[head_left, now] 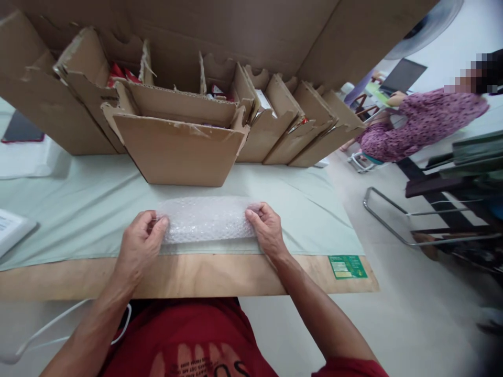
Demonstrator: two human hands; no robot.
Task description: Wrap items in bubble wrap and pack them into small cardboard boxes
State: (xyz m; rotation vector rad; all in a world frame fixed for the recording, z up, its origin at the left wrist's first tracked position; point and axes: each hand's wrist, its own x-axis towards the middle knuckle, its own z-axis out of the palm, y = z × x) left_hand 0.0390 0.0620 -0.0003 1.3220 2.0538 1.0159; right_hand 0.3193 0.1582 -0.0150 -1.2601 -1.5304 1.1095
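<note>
A strip of clear bubble wrap (208,220) lies stretched sideways just over the green cloth on the table, low in the middle of the view. Its left end is pinched between the thumb and fingers of my left hand (145,235). At the other end, my right hand (267,225) grips it the same way, thumb on top. Whether anything lies inside or under the wrap cannot be made out.
Behind the wrap stands a row of open cardboard boxes (181,152), some with red items. The cloth-covered table (86,199) has a bare wooden front edge (188,277) with a green label (348,267). A person in a purple patterned top (436,120) sits at the right near a laptop.
</note>
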